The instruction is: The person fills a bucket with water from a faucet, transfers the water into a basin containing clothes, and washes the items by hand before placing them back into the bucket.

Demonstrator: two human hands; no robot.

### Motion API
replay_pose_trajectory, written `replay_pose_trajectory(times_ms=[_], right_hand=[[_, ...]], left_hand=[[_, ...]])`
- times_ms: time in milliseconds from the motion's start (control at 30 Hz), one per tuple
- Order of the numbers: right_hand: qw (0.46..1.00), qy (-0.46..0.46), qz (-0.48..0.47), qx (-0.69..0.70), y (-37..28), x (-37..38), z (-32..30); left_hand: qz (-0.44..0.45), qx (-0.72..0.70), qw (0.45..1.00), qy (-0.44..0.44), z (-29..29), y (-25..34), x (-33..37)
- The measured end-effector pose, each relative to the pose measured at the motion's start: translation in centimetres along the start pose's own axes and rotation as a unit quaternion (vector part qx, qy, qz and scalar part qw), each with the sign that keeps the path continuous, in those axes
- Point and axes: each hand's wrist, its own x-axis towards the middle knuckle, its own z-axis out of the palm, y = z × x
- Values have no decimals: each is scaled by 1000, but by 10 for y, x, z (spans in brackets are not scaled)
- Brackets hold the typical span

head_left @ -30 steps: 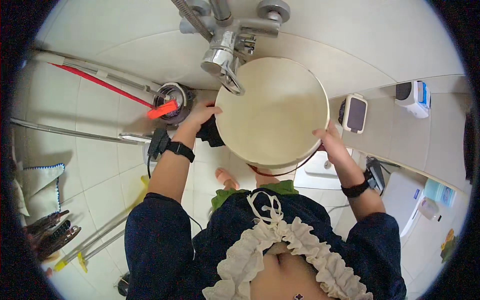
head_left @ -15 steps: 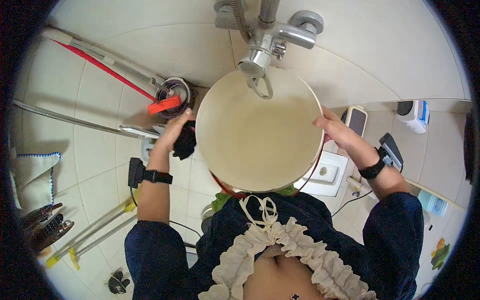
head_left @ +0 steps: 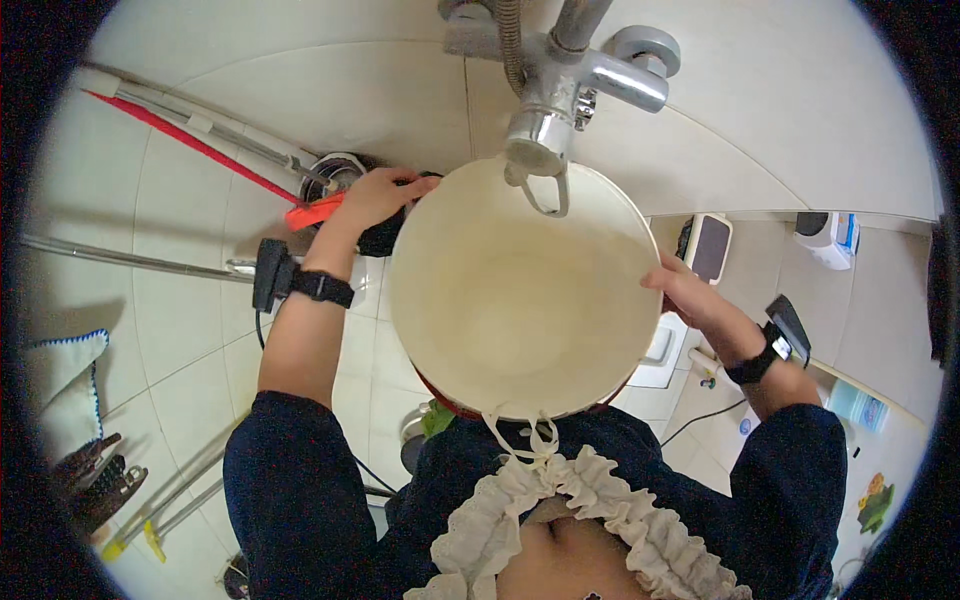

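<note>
A large round bucket (head_left: pixel 520 300) with a cream inside and a red outside is held in front of my body, its open top facing up. I cannot tell whether there is water in it. My right hand (head_left: pixel 685 290) grips its right rim, thumb on top. At the upper left rim, my left hand (head_left: pixel 385 198) is closed around a bunched black cloth (head_left: pixel 380 238) that hangs below the palm. The fingertips reach the bucket's edge. Just over the far rim sits a chrome mixer tap (head_left: pixel 540 140) with a loop lever.
A mop bucket (head_left: pixel 335 175) and a red-handled brush (head_left: pixel 315 212) stand at the far left wall. A metal rail (head_left: pixel 140 253) crosses the left side. Yellow-ended poles (head_left: pixel 180 500) lean lower left. A white squat toilet (head_left: pixel 660 350) is set in the floor behind the bucket.
The bucket has come slightly nearer my body, and its red handle strap shows less. My left hand has moved forward and right along the rim with the black cloth. The right hand keeps its grip.
</note>
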Motion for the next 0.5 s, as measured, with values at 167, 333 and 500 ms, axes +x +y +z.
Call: replay_pose_trajectory(times_ms=[167, 333, 500], right_hand=[[998, 66, -4, 1, 8, -34, -14], [996, 78, -12, -29, 13, -40, -22], [995, 9, -15, -95, 1, -5, -35]], left_hand=[[144, -18, 986, -82, 41, 23, 48], [234, -71, 950, -194, 72, 25, 79], [125, -156, 957, -212, 41, 18, 35]])
